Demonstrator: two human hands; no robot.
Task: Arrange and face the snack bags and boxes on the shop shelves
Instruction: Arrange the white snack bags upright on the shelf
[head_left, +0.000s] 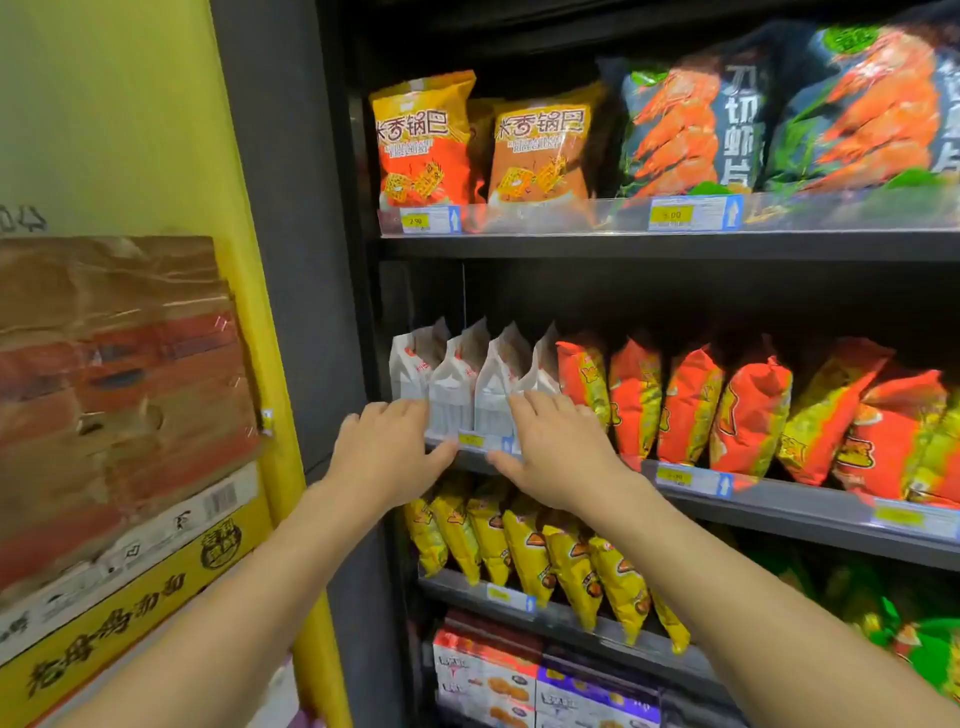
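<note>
At left end of middle shelf (789, 512), white bags (457, 395) stand upright, narrow edges forward, bracketed by flat, unclamped left hand (387, 447) and right hand (550, 452); orange bags (691, 405) crowd right.

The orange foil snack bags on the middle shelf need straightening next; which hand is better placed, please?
Right, probably: the right hand touches the white pointed-top bag nearest the orange foil bags; the left hand is farther left.
</note>
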